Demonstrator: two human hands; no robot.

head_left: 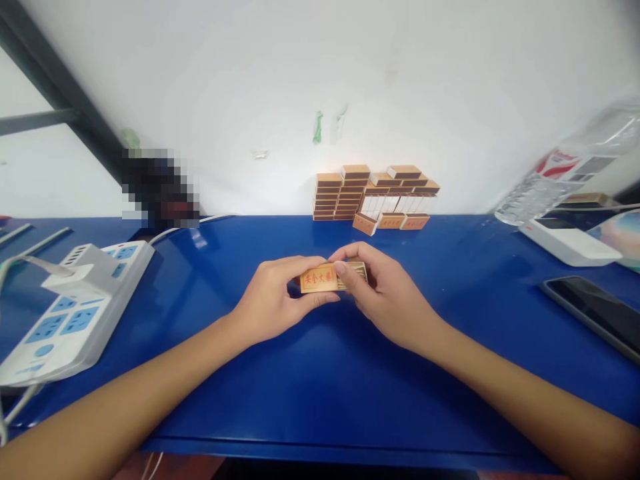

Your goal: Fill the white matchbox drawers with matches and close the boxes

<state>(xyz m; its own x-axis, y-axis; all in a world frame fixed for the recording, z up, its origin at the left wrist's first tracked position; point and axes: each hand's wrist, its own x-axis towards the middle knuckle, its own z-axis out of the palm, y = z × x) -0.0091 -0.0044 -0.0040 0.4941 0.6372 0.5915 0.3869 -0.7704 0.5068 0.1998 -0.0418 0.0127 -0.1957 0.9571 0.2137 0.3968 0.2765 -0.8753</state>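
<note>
Above the middle of the blue table, both hands hold one matchbox (319, 278) with an orange sleeve and red characters. My left hand (273, 293) grips the sleeve, with fingers along the top and the thumb below. My right hand (387, 293) is closed around the inner tray, its thumb resting over the near face. The tray is slid partly out to the right, and matches (357, 270) show inside it. Behind the hands, against the wall, stand many stacked matchboxes (327, 197), some lying flat, some upright, with several in a front row (391, 220).
A white power strip (100, 340) with a plugged-in adapter lies on the left of the blue table (310, 400). On the right are a tilted plastic bottle (545, 177), a white device (570, 243) and a phone (595, 313). The wall (260, 80) closes off the back.
</note>
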